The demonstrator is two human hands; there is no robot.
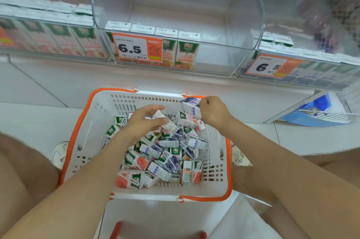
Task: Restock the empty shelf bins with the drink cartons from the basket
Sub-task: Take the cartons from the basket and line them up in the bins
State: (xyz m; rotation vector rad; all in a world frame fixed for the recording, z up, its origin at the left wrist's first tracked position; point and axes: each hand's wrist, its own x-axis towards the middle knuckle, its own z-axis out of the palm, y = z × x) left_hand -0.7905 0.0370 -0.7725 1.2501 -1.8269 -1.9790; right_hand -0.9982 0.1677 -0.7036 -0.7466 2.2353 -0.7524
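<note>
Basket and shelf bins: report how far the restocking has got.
Done: little. The middle clear bin holds only a short row of orange cartons at its left; the rest is bare. In hand: the right hand holds a blueberry carton above the basket; the left hand grips a pink carton in the pile. Left: the basket is still heaped with mixed cartons.

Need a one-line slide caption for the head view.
Both hands lift cartons from the white basket: left hand on a pink carton, right hand holding a purple carton, below clear shelf bins.
</note>
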